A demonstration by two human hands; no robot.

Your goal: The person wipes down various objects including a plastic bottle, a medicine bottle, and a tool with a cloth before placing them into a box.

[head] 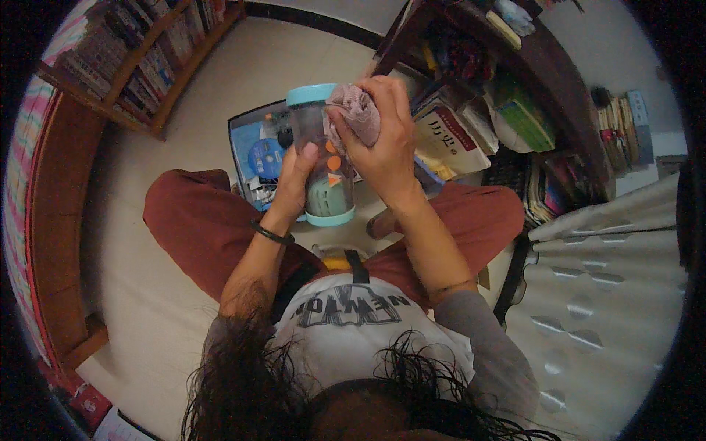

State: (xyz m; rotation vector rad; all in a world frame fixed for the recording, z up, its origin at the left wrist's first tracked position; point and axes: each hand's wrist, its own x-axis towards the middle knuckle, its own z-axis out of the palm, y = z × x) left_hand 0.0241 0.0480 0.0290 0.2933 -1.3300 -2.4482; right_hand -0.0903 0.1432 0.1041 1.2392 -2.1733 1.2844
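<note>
My left hand grips a clear plastic canister from its left side. The canister has a turquoise rim at each end, orange stickers on its wall and a pale green rounded thing at its lower end. A crumpled mauve cloth is pinched between the thumb and fingers of my right hand, against the canister's upper right side. Both hands are raised above my crossed legs. The canister hides part of my left fingers.
Behind the canister, an open box on the floor holds a blue disc and small items. Books fill a dark wooden shelf at the right, beside a grey curtain. A wooden bookcase stands at the upper left.
</note>
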